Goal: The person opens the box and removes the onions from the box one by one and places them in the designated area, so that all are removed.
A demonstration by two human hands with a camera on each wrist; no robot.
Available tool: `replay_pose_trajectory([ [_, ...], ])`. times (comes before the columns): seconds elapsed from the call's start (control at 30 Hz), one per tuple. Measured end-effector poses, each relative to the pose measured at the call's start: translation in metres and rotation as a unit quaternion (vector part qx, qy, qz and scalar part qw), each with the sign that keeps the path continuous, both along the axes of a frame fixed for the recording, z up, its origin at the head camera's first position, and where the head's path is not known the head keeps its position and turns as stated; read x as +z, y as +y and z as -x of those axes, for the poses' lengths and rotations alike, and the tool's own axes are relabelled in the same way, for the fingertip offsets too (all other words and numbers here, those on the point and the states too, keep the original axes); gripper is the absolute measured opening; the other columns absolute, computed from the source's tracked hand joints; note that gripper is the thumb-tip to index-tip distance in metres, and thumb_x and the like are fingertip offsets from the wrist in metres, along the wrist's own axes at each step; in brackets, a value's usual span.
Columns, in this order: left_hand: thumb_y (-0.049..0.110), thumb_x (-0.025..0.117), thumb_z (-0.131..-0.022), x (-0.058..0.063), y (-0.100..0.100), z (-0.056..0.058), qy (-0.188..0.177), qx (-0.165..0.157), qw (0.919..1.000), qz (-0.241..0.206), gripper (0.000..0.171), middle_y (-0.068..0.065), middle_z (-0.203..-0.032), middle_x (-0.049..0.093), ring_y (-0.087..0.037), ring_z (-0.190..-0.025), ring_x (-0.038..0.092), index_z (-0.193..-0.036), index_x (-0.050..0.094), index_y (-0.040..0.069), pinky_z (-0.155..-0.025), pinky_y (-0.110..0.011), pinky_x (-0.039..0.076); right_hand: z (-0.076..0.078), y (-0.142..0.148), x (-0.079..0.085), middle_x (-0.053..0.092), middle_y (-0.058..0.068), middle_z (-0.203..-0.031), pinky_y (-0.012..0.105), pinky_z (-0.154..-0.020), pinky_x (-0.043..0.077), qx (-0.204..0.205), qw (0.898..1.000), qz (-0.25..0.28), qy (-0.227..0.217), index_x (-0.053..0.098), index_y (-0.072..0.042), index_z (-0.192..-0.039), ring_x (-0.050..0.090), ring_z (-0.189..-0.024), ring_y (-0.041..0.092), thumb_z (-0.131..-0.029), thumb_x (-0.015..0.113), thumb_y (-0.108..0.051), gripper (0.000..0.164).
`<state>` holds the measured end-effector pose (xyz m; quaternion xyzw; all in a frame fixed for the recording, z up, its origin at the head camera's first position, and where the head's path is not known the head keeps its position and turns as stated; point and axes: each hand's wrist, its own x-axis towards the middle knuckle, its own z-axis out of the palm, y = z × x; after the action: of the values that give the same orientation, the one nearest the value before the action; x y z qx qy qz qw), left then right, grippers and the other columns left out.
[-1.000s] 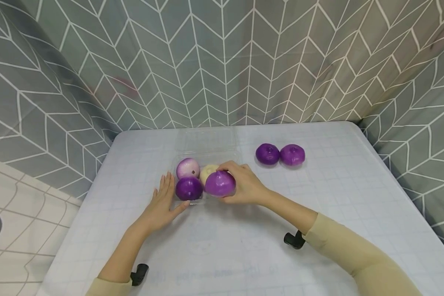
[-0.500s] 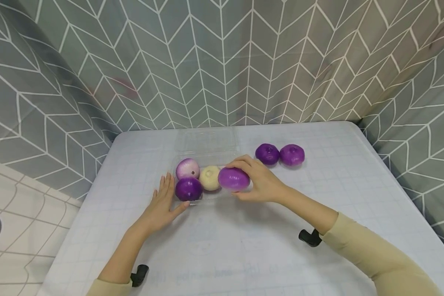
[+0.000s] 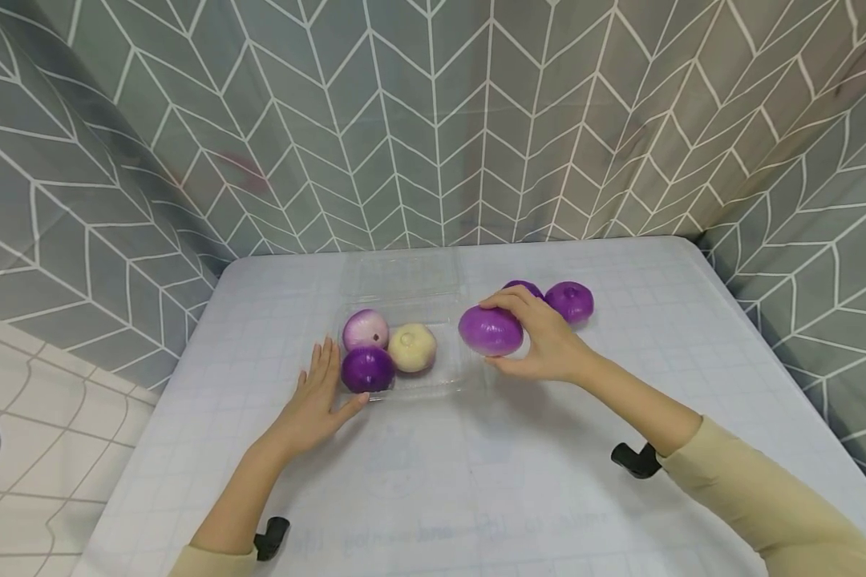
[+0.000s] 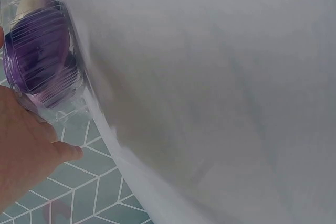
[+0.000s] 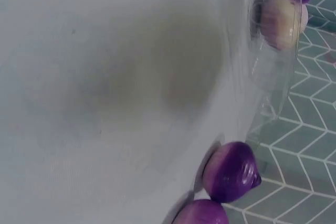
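My right hand [image 3: 548, 340] grips a bright purple onion [image 3: 489, 330], held above the table just right of a clear plastic clamshell box [image 3: 443, 373]. Fingers straight, my left hand [image 3: 310, 413] rests against the box's left side, thumb at its front corner. Inside the box's left part sit a dark purple onion [image 3: 368, 369], a pale purple-and-white onion [image 3: 366, 329] and a cream-white onion [image 3: 412, 348]. The left wrist view shows that hand [image 4: 26, 153] beside the box wall [image 4: 68, 111]. My right hand is out of the right wrist view.
Two more purple onions lie side by side at the back right: one [image 3: 524, 285] partly hidden behind my right hand, the other [image 3: 570, 303] in full view. The box's lid [image 3: 402, 274] is folded back toward the table's far edge. A patterned curtain [image 3: 433, 120] hangs behind the white table [image 3: 433, 481].
My right hand has carried the bright purple onion from over the box's front to the right, uncovering the cream-white onion. It now partly covers one loose onion. My left hand has stayed put.
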<state>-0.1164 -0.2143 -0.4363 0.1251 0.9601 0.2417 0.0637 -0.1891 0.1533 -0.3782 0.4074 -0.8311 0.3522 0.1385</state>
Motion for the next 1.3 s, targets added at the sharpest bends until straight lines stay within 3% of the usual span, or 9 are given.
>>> replay_pose_trajectory([
  [0.2,0.051,0.055,-0.093,0.001,0.0,0.0,0.002,0.0,1.0,-0.001,0.098,-0.021,-0.159,-0.009,-0.038,-0.144,-0.012,-0.151,-0.003,-0.004,-0.108,-0.067,0.005,0.005,0.018,0.003,0.055,0.004,-0.12,0.038,-0.085,0.05,-0.008,1.0,0.008,0.021,0.055,-0.013,-0.126,0.053,-0.11,0.018,-0.061,0.088,-0.023,0.073],
  [0.43,0.05,0.055,-0.094,0.001,0.001,-0.001,0.0,-0.001,1.0,-0.002,0.098,-0.021,-0.158,-0.009,-0.037,-0.144,-0.012,-0.151,-0.003,-0.004,-0.108,-0.067,0.005,0.009,0.04,0.003,0.056,0.002,-0.119,0.038,-0.088,0.049,-0.038,0.999,0.01,0.024,0.056,-0.014,-0.124,0.055,-0.11,0.017,-0.06,0.088,-0.023,0.072],
  [0.63,0.049,0.056,-0.094,0.0,0.001,-0.001,0.0,-0.001,1.0,-0.003,0.098,-0.02,-0.159,-0.01,-0.038,-0.144,-0.011,-0.151,-0.003,-0.004,-0.108,-0.068,0.006,0.013,0.058,0.002,0.056,0.002,-0.119,0.027,-0.091,0.046,-0.063,0.997,0.017,0.035,0.056,-0.012,-0.125,0.055,-0.109,0.017,-0.06,0.089,-0.018,0.073],
  [0.8,0.049,0.055,-0.094,-0.001,0.0,0.0,-0.001,-0.001,1.0,-0.004,0.097,-0.018,-0.158,-0.012,-0.038,-0.144,-0.012,-0.151,-0.003,-0.004,-0.108,-0.067,0.005,0.016,0.073,0.004,0.054,0.003,-0.121,0.03,-0.089,0.046,-0.092,0.995,0.011,0.031,0.055,-0.011,-0.126,0.053,-0.109,0.015,-0.061,0.088,-0.018,0.073],
  [1.03,0.051,0.055,-0.094,0.001,0.001,-0.001,-0.004,0.0,1.0,-0.005,0.098,-0.019,-0.159,-0.011,-0.037,-0.144,-0.012,-0.151,-0.002,-0.005,-0.108,-0.067,0.005,0.018,0.091,0.003,0.054,0.005,-0.121,0.016,-0.083,0.041,-0.121,0.992,0.009,0.026,0.055,-0.009,-0.127,0.052,-0.104,0.014,-0.06,0.089,-0.016,0.076],
  [1.3,0.053,0.053,-0.094,0.003,0.002,-0.002,-0.005,-0.001,1.0,-0.005,0.098,-0.019,-0.159,-0.011,-0.035,-0.144,-0.014,-0.151,-0.002,-0.005,-0.108,-0.067,0.005,0.023,0.115,-0.003,0.054,0.009,-0.121,0.013,-0.084,0.037,-0.16,0.987,0.005,0.029,0.054,-0.005,-0.127,0.05,-0.104,0.017,-0.061,0.086,-0.013,0.074],
])
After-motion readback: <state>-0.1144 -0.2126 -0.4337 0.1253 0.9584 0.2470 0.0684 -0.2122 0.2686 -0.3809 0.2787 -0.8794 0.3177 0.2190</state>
